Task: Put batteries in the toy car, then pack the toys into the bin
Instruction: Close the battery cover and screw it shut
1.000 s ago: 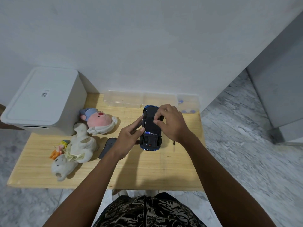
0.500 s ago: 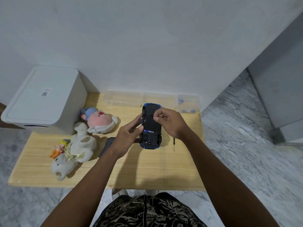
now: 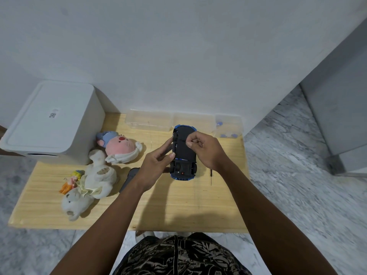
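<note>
Left hand (image 3: 156,167) grips the upturned toy car (image 3: 183,153); right hand (image 3: 206,150) pinches at its underside; plush toys (image 3: 99,175) beside.

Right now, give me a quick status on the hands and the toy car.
Left hand grips blue toy car, upside down. Right hand pinches at its black underside. White lidded bin shut; plush toys not yet packed.
</note>
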